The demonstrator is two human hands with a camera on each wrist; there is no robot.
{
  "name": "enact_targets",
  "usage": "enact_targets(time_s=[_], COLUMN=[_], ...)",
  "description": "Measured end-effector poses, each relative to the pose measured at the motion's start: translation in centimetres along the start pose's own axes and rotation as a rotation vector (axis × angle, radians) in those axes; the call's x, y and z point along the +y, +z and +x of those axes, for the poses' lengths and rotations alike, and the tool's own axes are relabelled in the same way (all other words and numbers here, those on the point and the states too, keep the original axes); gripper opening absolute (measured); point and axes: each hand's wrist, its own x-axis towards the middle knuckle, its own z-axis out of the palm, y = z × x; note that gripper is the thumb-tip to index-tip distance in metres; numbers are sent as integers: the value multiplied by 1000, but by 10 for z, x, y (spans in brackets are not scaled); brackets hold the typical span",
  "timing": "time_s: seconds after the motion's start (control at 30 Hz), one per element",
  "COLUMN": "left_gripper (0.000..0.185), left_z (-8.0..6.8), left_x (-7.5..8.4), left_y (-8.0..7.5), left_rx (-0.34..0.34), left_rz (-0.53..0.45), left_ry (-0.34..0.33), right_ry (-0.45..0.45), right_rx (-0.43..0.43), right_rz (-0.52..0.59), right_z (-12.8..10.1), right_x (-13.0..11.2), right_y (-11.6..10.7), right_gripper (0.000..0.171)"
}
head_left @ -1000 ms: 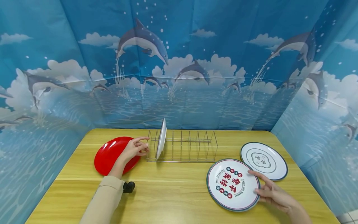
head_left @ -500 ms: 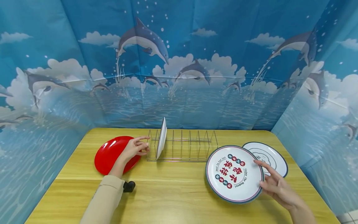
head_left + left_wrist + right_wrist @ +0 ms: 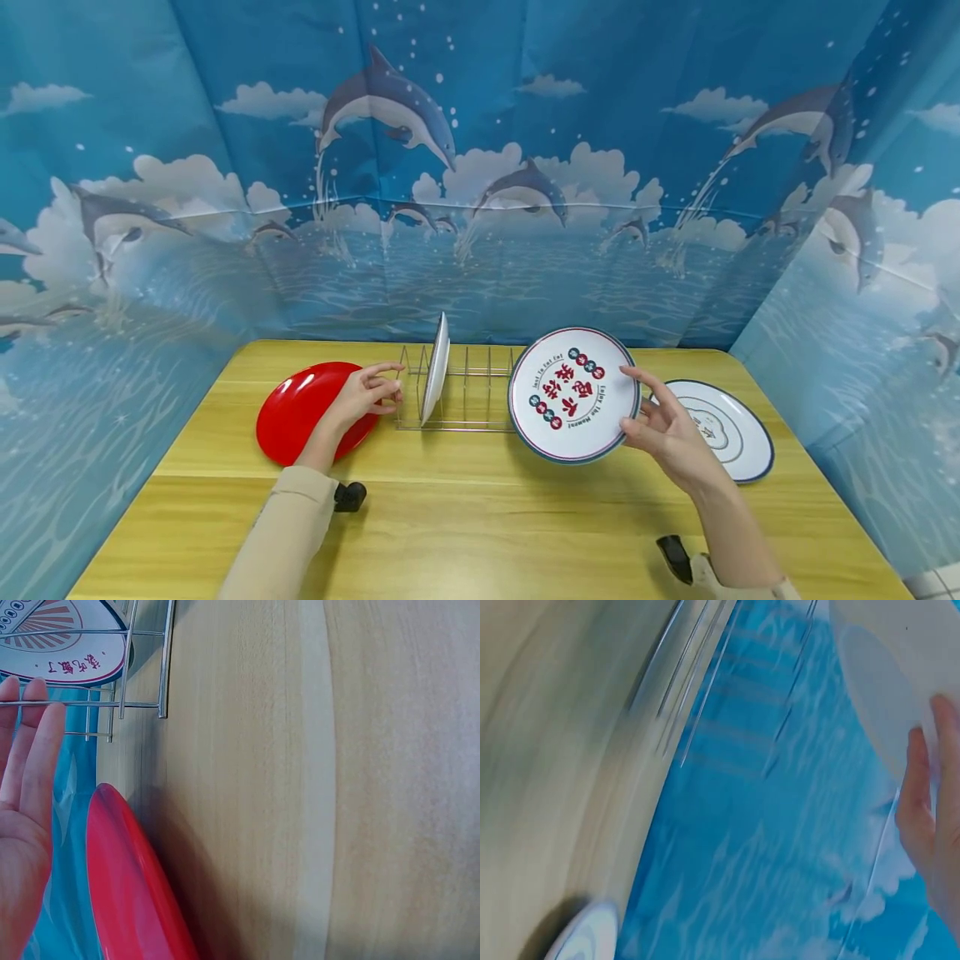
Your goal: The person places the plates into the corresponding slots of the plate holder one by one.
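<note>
My right hand (image 3: 671, 437) holds a round white plate (image 3: 573, 396) with red characters by its right edge. The thumb is on the face and other fingers are behind. This plate is raised off the table, tilted toward me, and hides the right part of the wire dish rack (image 3: 468, 430). My left hand (image 3: 360, 398) is at the rack's left end, fingers curled at the end wire; in the left wrist view the fingertips (image 3: 54, 712) meet that wire. A white plate (image 3: 437, 367) stands on edge in the rack's left part. In the right wrist view the held plate's pale underside (image 3: 900, 667) shows.
A red plate (image 3: 300, 408) lies on the table left of the rack, partly under my left forearm. At the right lies another white plate (image 3: 742, 437) with a dark rim, partly behind my right hand. A dolphin-print curtain (image 3: 480, 275) hangs behind the table.
My right hand has lifted the red-lettered plate from the table, carried it left and away from me, and tipped it more upright before the rack. My left hand has stayed put.
</note>
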Motion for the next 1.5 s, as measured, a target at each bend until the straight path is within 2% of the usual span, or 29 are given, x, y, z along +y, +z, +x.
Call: enact_targets(time_s=[0.23, 0.43, 0.57, 0.8, 1.07, 1.23, 1.5], left_gripper=[50, 49, 48, 49, 52, 51, 50], left_z=[2, 2, 2, 2, 3, 2, 1], left_x=[0, 1, 1, -1, -2, -2, -1], left_y=[1, 1, 0, -1, -1, -2, -1], left_rx=[11, 11, 7, -3, -11, -4, 0], left_rz=[-12, -5, -6, -6, -18, -9, -13], left_ry=[-18, -23, -27, -11, -11, -14, -13], right_ry=[23, 57, 54, -38, -70, -73, -91], right_rx=[11, 49, 77, 116, 169, 189, 173], right_rz=[-4, -64, -141, -376, -483, -461, -420], right_z=[37, 64, 80, 101, 116, 123, 124], right_x=[7, 11, 12, 12, 21, 33, 49], right_y=[35, 61, 77, 106, 132, 141, 150], right_gripper=[64, 65, 63, 61, 62, 62, 59])
